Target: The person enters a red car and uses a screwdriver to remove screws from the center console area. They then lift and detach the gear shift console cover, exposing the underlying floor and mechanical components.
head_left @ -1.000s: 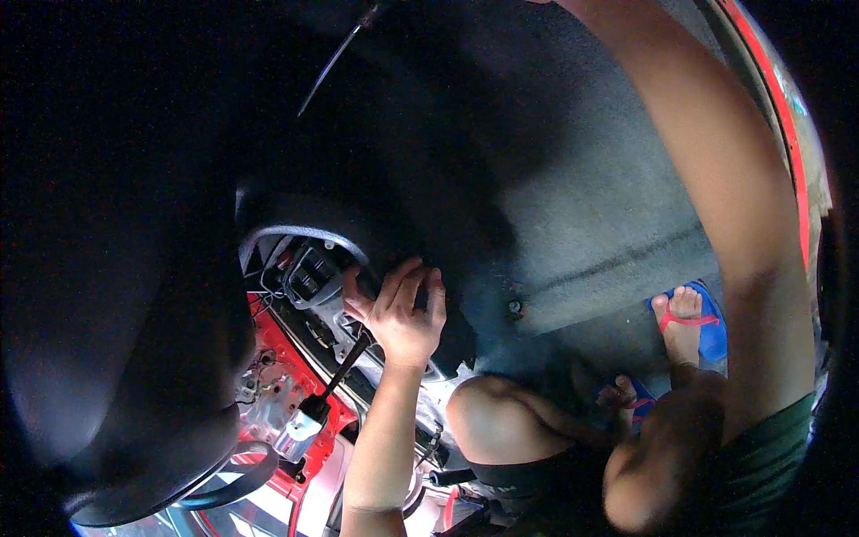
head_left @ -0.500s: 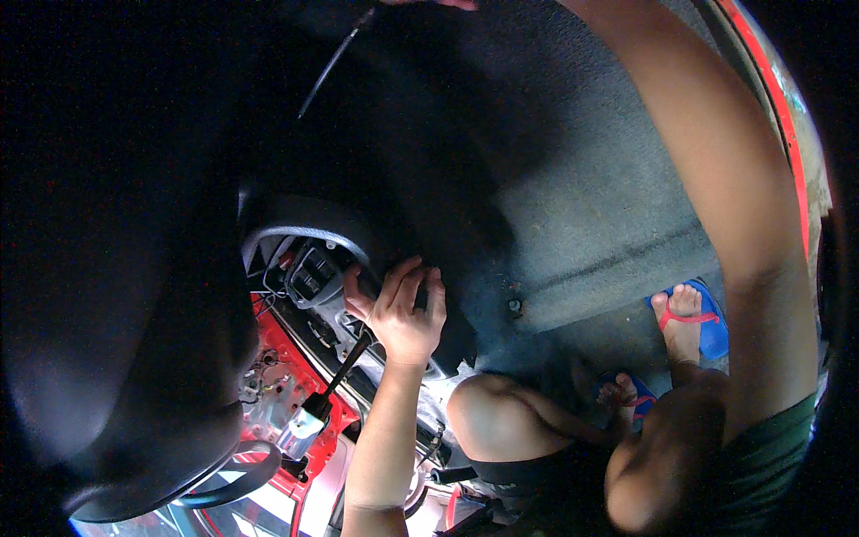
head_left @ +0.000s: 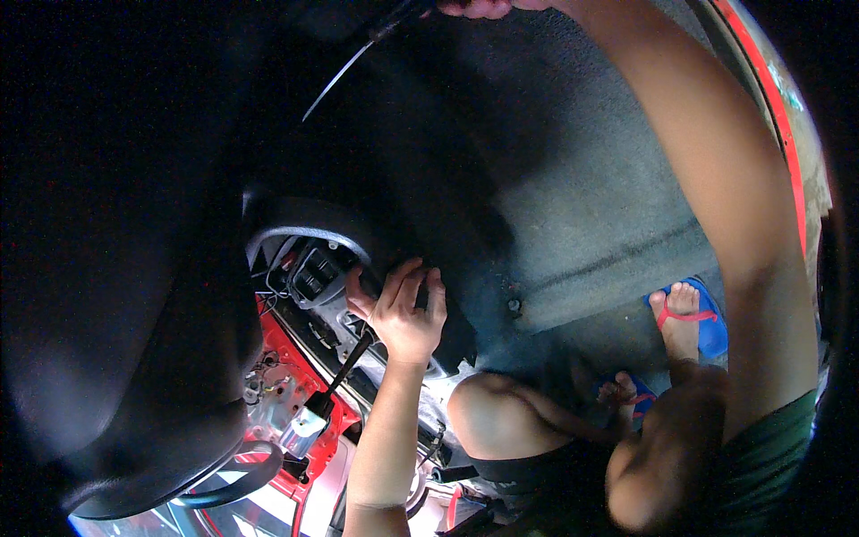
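My right hand [head_left: 483,8] shows only in part at the top edge, its fingers curled by the dark handle of a long screwdriver [head_left: 337,79]. The thin bright shaft points down and left into the shadow, and its tip touches nothing that I can make out. Below, my left hand [head_left: 403,313] reaches up with bent fingers spread apart, against the edge of dark trim [head_left: 456,331]. Nothing shows in its grasp. Just left of it is an opened console with a black switch unit [head_left: 315,276] and loose wires.
A black lever [head_left: 349,362] with a silver end stands beside my left forearm. Behind it lies bare red car bodywork [head_left: 277,385], with a steering wheel [head_left: 237,479] at lower left. Grey carpet [head_left: 599,215] spreads right, with a small bolt [head_left: 514,305]. My knees and blue sandals [head_left: 711,322] are lower right.
My right hand has come slightly further down into view, and more of the screwdriver's handle end shows. The shaft has tilted a little. My left hand stays in place.
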